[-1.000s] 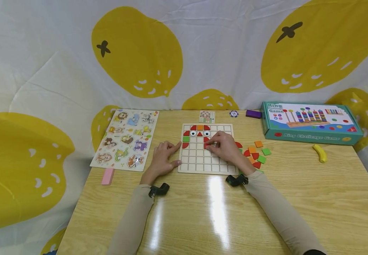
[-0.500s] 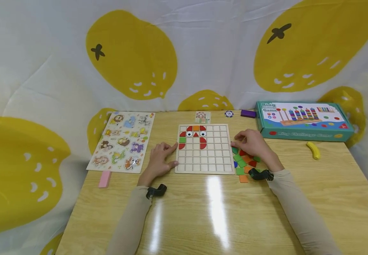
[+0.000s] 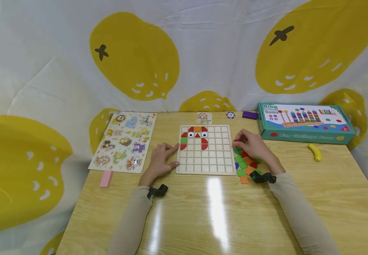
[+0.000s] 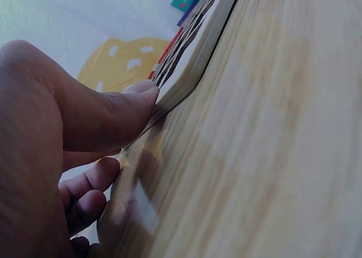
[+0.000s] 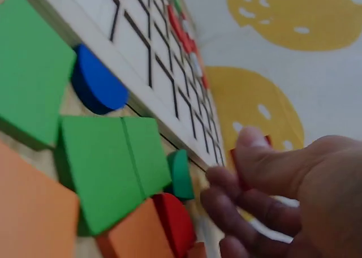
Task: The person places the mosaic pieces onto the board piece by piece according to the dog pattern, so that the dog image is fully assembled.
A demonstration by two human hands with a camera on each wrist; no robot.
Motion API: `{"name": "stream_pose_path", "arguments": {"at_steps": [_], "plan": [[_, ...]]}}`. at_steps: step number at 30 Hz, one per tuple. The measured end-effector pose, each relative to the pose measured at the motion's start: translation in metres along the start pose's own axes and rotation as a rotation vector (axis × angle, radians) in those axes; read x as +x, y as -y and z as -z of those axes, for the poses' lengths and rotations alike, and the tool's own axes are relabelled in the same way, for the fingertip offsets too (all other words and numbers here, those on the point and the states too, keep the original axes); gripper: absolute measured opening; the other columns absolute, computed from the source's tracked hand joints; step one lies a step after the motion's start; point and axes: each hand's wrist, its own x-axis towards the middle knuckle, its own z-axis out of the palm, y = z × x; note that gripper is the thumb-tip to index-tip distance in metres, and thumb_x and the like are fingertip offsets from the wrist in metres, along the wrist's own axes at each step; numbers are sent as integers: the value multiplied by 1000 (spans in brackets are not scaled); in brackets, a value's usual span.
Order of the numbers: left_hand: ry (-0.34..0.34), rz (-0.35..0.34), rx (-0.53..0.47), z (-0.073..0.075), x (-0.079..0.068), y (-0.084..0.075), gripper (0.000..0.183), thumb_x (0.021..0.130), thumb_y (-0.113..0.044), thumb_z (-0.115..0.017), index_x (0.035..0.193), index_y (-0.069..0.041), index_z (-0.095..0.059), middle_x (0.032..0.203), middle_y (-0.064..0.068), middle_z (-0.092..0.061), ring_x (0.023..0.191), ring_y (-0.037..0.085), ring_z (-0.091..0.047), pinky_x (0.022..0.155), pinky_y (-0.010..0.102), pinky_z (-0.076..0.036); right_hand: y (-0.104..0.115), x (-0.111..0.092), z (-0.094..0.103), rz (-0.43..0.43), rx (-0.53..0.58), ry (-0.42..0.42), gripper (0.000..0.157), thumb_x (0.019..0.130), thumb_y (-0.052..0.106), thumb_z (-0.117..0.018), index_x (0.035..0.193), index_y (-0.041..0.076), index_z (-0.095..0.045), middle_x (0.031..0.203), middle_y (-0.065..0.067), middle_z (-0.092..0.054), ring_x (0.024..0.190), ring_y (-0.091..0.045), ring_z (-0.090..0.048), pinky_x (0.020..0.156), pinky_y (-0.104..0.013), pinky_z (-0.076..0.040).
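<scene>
A wooden grid board [image 3: 207, 161] lies flat on the table, with red, orange and green tiles and two eye pieces in its upper left cells. My left hand [image 3: 161, 161] rests at the board's left edge, its thumb [image 4: 124, 108] and index finger spread and touching the rim. Beyond the right edge, my right hand [image 3: 252, 144] pinches a small red tile [image 5: 238, 170] between thumb and fingers; most of that tile is hidden. Below this hand lies a pile of loose tiles, among them green squares [image 5: 107, 167], an orange square [image 3: 244, 180] and a blue rounded piece [image 5: 100, 82].
A picture card [image 3: 204, 118], a poker chip [image 3: 230, 115] and a purple block [image 3: 250, 115] lie behind the board. An animal puzzle board [image 3: 123, 141] and pink block [image 3: 106, 179] are at left. A game box [image 3: 306, 124] and toy banana [image 3: 314, 152] are at right.
From the board's middle, my right hand has moved right to the loose tiles, leaving a red tile in the grid, and now pinches another red tile. My left hand stays at the edge.
</scene>
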Motion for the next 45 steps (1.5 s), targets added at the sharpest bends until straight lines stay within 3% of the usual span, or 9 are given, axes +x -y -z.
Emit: {"name": "stream_pose_path", "arguments": {"at_steps": [5,9,12,16,19,24,28,36,45], "plan": [[2,-2,9,3,0,-1,74,85,-40,-71,151,-26,-41,117,7,-48,101,24,-39,88,41,-27,11,9,2,76,138,-144,17,91,23,-72,100,14,-60,91,-5,-72,78,-22,-66,67,-26,-47],[0,-7,10,4,0,-2,74,85,-39,-72,151,-26,-42,117,7,-49,101,24,-40,88,41,-27,25,23,-6,125,194,-191,17,93,30,-69,105,18,-69,91,-1,-72,75,-19,-64,62,-24,-46],[-1,-12,3,4,0,-2,74,84,-39,-72,150,-26,-42,118,8,-49,101,24,-40,88,42,-28,37,34,-17,154,209,-184,26,96,34,-64,116,20,-72,96,1,-72,74,-18,-62,60,-25,-46],[-1,-17,-2,2,0,-2,74,84,-40,-72,150,-26,-43,118,8,-50,103,24,-41,89,43,-28,50,47,-36,185,260,-158,38,95,28,-67,130,16,-64,92,-2,-71,71,-22,-62,60,-25,-47],[1,-20,4,1,1,-1,74,84,-40,-72,150,-27,-42,118,7,-49,103,24,-41,90,43,-29,56,56,-51,183,328,-152,38,89,23,-74,122,9,-63,84,-5,-73,68,-26,-64,61,-24,-47],[-1,-25,14,-1,2,1,74,84,-40,-72,150,-27,-42,116,6,-49,102,23,-40,89,42,-28,64,65,-66,134,397,-113,30,84,24,-79,109,10,-69,83,-4,-74,71,-26,-69,60,-26,-51],[-2,-25,13,0,2,3,74,84,-40,-72,150,-27,-42,115,6,-48,101,22,-41,88,42,-28,69,71,-73,131,342,-47,32,86,25,-78,115,12,-71,88,-2,-73,76,-20,-68,66,-27,-52],[-2,-19,11,2,3,3,75,83,-41,-71,151,-26,-42,115,6,-48,101,23,-41,89,42,-28,82,80,-87,288,137,2,30,85,20,-78,111,8,-74,87,-4,-66,73,-16,-57,66,-32,-47],[0,-31,12,1,3,4,74,84,-42,-70,151,-26,-42,116,6,-48,101,23,-41,89,42,-29,87,80,-91,218,45,15,33,80,26,-83,108,10,-76,87,-8,-61,74,-20,-50,66,-34,-40]]}}
